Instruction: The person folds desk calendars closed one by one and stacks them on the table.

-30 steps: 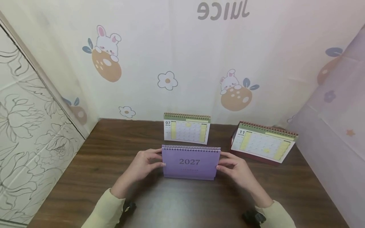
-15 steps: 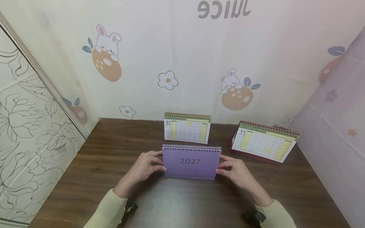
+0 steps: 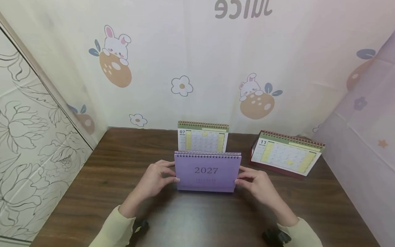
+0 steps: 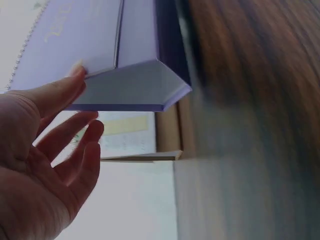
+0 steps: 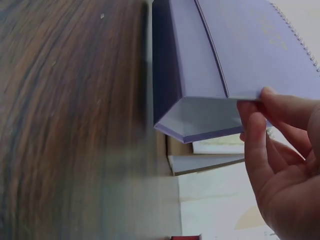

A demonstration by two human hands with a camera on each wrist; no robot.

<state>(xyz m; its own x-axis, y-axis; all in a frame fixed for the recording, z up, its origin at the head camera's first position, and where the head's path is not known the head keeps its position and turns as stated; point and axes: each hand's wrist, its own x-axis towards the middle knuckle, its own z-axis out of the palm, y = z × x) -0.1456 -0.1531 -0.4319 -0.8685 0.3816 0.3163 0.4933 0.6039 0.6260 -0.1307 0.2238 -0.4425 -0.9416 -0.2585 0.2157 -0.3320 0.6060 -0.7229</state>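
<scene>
A purple spiral-bound desk calendar (image 3: 206, 173) marked 2027 stands upright between both hands, just above the dark wooden table. My left hand (image 3: 155, 180) pinches its left side edge, thumb on the front cover and other fingers toward the back. At the opposite edge, my right hand (image 3: 257, 185) pinches it the same way. Both wrist views show the calendar's hollow triangular base (image 4: 135, 85) from the ends, its underside in shadow. Behind it, a second desk calendar (image 3: 202, 137) open at page 07 is partly covered by the purple one.
To the right, angled, stands a desk calendar (image 3: 285, 154) with a dark red base, open at page 11. A printed curtain (image 3: 210, 61) hangs along the table's back edge. The wooden table (image 3: 102, 178) extends to both sides of the hands.
Both hands have raised the purple calendar slightly, and it now covers the lower part of the page 07 calendar. The two other calendars stay where they were.
</scene>
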